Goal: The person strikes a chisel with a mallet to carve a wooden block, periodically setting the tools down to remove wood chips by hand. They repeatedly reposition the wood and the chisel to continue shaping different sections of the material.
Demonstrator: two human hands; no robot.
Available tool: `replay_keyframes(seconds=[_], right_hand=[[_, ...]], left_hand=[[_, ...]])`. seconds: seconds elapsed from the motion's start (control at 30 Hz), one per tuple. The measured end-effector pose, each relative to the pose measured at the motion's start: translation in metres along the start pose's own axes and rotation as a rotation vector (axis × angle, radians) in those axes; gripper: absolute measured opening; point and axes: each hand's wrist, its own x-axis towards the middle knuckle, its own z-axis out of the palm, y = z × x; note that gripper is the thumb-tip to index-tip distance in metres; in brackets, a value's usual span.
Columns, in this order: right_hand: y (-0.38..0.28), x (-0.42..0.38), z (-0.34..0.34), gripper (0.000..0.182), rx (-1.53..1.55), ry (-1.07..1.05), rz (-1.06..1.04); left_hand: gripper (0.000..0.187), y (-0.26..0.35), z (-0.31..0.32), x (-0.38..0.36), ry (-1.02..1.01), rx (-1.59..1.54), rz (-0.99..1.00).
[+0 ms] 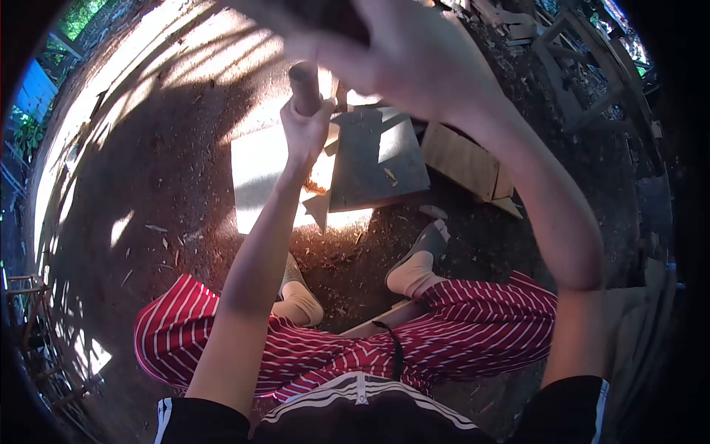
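Far left: blue panel (35, 92) with greenery around it, and a wooden frame (28, 292) lower down. Next, dirt floor (177, 177), mostly shaded, striped with sun and littered with chips. Then pale board (259, 166), top half blown out by sunlight, lying in front of the person's feet. Left foot (299, 300) is below it, partly behind the left forearm.

Left hand (305, 137) is over the boards, fingers closed round a cylindrical handle (304, 85). Handle stands roughly upright, top end clear above the fist; its lower end is hidden by the hand. Orange-brown shavings (316, 186) sit just below the wrist, beside a pointed strip at the seam between boards.

Top center, dark object (325, 16), cut by the frame edge and too blurred to ID. Right hand (403, 59) is right beside it, raised above the left one; fingers smeared, can't tell if they're closed on it.

Grey board (366, 166) lies below that, one sun patch and a small chip on top. Right foot (425, 251) in a dark sandal, just below its right corner. Further right, tilted wooden piece (460, 161), partly behind the right forearm. Upper right: scrap timber (584, 70) in a heap.
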Motion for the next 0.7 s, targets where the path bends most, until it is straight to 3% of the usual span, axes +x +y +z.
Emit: replay_keyframes(seconds=[0.07,0.1,0.13,0.17,0.2,0.3,0.37,0.43,0.5,0.57,0.63,0.67,0.7], right_hand=[[-0.001,-0.003,0.008,0.051,0.357,0.126,-0.024],[-0.005,-0.015,0.014,0.053,-0.051,-0.014,0.159],[0.002,-0.027,0.026,0.057,-0.255,-0.09,0.042],[-0.007,-0.032,0.027,0.061,-0.461,-0.169,-0.068],[-0.01,-0.03,0.019,0.063,-0.482,-0.368,0.054],[-0.017,-0.018,0.001,0.06,-0.316,-0.335,0.131],[-0.01,-0.014,-0.001,0.059,0.217,-0.002,0.06],[-0.008,-0.016,-0.002,0.062,0.223,0.028,0.088],[0.003,-0.024,0.023,0.068,-0.359,-0.146,0.095],[0.007,-0.01,0.001,0.073,-0.455,-0.23,0.151],[0.011,0.002,-0.006,0.066,-0.045,-0.122,0.159],[0.006,0.008,-0.013,0.06,0.231,-0.092,0.064],[0.006,0.007,-0.013,0.057,0.177,0.033,-0.073]], left_hand=[[0.018,-0.009,-0.007,0.006,0.005,0.066,-0.028],[0.018,-0.022,-0.009,0.01,0.009,0.087,0.238],[0.018,-0.028,-0.003,0.01,0.015,0.096,0.5],[0.018,-0.02,0.008,0.007,0.016,0.073,0.501],[0.018,-0.011,0.018,0.01,0.013,0.039,0.451],[0.019,0.008,0.016,0.006,-0.003,0.003,0.258],[0.02,0.012,0.007,-0.002,0.004,-0.003,0.111],[0.022,0.007,0.003,0.0,0.012,0.053,0.103],[0.021,0.014,0.005,-0.004,-0.026,-0.099,0.197],[0.019,0.017,0.013,0.009,0.001,-0.048,0.235],[0.018,0.012,0.01,0.003,-0.005,0.041,0.023],[0.018,0.006,0.01,-0.001,-0.002,0.042,0.007],[0.018,0.001,0.008,-0.002,-0.01,0.048,-0.007]])
